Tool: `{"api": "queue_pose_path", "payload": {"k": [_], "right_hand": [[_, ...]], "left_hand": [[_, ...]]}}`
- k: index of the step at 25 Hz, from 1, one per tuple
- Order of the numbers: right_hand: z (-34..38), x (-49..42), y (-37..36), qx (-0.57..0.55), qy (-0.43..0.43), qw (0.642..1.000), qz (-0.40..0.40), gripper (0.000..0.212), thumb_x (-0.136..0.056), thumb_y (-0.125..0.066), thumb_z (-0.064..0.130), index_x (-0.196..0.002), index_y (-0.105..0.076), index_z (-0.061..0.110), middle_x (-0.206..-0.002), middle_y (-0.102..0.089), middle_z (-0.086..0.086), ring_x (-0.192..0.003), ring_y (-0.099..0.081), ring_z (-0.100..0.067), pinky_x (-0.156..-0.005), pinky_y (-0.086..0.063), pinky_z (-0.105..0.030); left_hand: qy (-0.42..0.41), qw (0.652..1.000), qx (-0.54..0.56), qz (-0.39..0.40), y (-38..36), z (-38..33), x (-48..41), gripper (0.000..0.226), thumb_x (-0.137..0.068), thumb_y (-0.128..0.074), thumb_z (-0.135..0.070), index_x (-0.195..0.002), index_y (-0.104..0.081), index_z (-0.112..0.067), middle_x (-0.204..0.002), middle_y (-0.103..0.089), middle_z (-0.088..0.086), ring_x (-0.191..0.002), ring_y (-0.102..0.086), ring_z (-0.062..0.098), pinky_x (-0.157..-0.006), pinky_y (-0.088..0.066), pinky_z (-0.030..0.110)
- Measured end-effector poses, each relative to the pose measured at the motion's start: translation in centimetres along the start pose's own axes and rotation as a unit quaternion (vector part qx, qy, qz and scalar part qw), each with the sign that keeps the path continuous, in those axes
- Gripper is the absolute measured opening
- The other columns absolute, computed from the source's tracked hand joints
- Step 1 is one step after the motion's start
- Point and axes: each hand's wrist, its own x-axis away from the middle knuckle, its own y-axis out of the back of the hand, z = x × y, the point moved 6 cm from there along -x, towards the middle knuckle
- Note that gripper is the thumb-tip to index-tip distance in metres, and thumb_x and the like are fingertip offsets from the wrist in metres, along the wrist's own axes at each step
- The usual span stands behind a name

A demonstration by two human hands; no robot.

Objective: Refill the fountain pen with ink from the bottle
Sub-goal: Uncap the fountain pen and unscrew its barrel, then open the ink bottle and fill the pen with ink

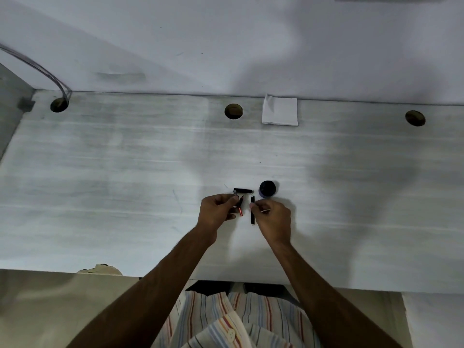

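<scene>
The fountain pen is in pieces over the pale desk (125, 172). My left hand (218, 209) pinches the nib section (240, 205), a short dark piece with a reddish end. My right hand (272, 218) holds the black barrel (252, 209) upright by its side. The black pen cap (243, 190) lies flat on the desk just beyond my fingers. A dark ink bottle (268, 188) with a round black lid stands to the right of the cap, close to my right hand.
A folded white tissue (280, 113) lies at the back of the desk against the wall. Three round cable holes (233, 111) line the back edge, and a cable (37, 69) runs into the left one. The desk's front edge is near my body.
</scene>
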Motion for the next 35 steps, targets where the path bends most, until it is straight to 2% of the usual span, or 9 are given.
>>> {"api": "queue_pose_path", "payload": {"k": [4,9,11,14,17,19,23,30,35], "right_hand": [[2.4,0.6,1.2,-0.073,0.057,0.993,0.07,0.021,-0.085,-0.075,0.011,-0.106,-0.077,0.016,-0.093,-0.077,0.011,-0.078,-0.069,0.009,-0.076,-0.054,-0.008],[1.2,-1.4,4.9,-0.109,0.052,0.992,-0.026,0.027,-0.085,-0.076,0.007,-0.109,-0.072,0.02,-0.09,-0.078,0.003,-0.08,-0.075,-0.006,-0.074,-0.06,-0.023],[-0.1,-2.6,6.3,-0.063,0.051,0.995,-0.062,0.022,-0.089,-0.069,0.003,-0.104,-0.07,0.019,-0.09,-0.077,-0.001,-0.081,-0.074,-0.012,-0.074,-0.059,-0.024],[-1.4,-4.7,5.9,0.032,0.06,0.997,-0.02,0.025,-0.093,-0.061,0.005,-0.111,-0.074,0.015,-0.104,-0.076,-0.004,-0.089,-0.072,-0.018,-0.08,-0.055,-0.024],[-0.9,-5.9,4.3,0.104,0.104,0.988,0.057,0.042,-0.083,-0.074,0.019,-0.124,-0.068,0.015,-0.111,-0.071,0.001,-0.091,-0.067,-0.015,-0.083,-0.055,-0.027],[-0.3,-6.3,3.5,0.117,0.135,0.98,0.083,0.038,-0.077,-0.079,0.025,-0.113,-0.072,0.016,-0.103,-0.071,0.0,-0.088,-0.065,-0.016,-0.079,-0.056,-0.031],[-0.2,-7.0,2.7,0.113,0.147,0.98,0.077,0.011,-0.077,-0.077,0.018,-0.084,-0.072,0.011,-0.085,-0.072,-0.005,-0.079,-0.066,-0.023,-0.071,-0.055,-0.036],[-0.6,-6.8,2.7,0.076,0.159,0.983,0.052,0.008,-0.076,-0.073,0.01,-0.085,-0.073,0.011,-0.082,-0.073,-0.006,-0.077,-0.067,-0.026,-0.069,-0.054,-0.037],[-0.3,-6.4,2.8,0.05,0.145,0.987,0.04,0.025,-0.071,-0.068,0.017,-0.094,-0.077,0.016,-0.088,-0.075,-0.003,-0.082,-0.068,-0.022,-0.073,-0.056,-0.036]], "left_hand": [[-0.046,0.997,-0.042,0.048,-2.0,-1.7,0.4,0.015,-0.089,-0.074,-0.011,-0.102,-0.078,-0.003,-0.086,-0.079,0.011,-0.077,-0.076,0.019,-0.065,-0.058,0.025],[-0.135,0.973,-0.183,0.044,-5.0,-4.4,-0.2,0.036,-0.088,-0.075,-0.028,-0.12,-0.066,-0.014,-0.092,-0.078,0.003,-0.081,-0.076,0.019,-0.065,-0.06,0.03],[-0.211,0.897,-0.388,0.024,-6.3,-5.8,-1.0,0.041,-0.091,-0.068,-0.036,-0.126,-0.062,-0.017,-0.098,-0.076,-0.001,-0.088,-0.073,0.018,-0.077,-0.059,0.035],[-0.259,0.734,-0.626,0.039,-9.4,-7.1,-1.5,0.043,-0.096,-0.057,-0.044,-0.124,-0.057,-0.012,-0.111,-0.068,0.007,-0.101,-0.067,0.029,-0.077,-0.05,0.035],[-0.29,0.604,-0.74,0.062,-12.4,-8.1,-1.0,0.036,-0.1,-0.049,-0.041,-0.117,-0.055,-0.01,-0.108,-0.067,0.008,-0.095,-0.068,0.03,-0.065,-0.041,0.032],[-0.302,0.524,-0.793,0.075,-13.7,-8.3,-0.8,0.025,-0.102,-0.046,-0.027,-0.116,-0.056,-0.01,-0.105,-0.068,0.006,-0.091,-0.069,0.027,-0.062,-0.039,0.031],[-0.313,0.433,-0.841,0.092,-14.5,-7.6,-1.1,0.02,-0.099,-0.044,-0.012,-0.11,-0.061,-0.012,-0.094,-0.07,0.001,-0.076,-0.066,0.021,-0.057,-0.036,0.031],[-0.298,0.464,-0.831,0.074,-14.4,-6.3,-1.2,0.022,-0.098,-0.041,-0.006,-0.11,-0.059,-0.01,-0.104,-0.069,0.006,-0.096,-0.065,0.025,-0.063,-0.037,0.031],[-0.204,0.599,-0.771,0.069,-12.6,-7.1,-1.7,0.037,-0.101,-0.046,-0.045,-0.094,-0.06,-0.011,-0.096,-0.067,0.004,-0.089,-0.067,0.025,-0.064,-0.041,0.031]]}}
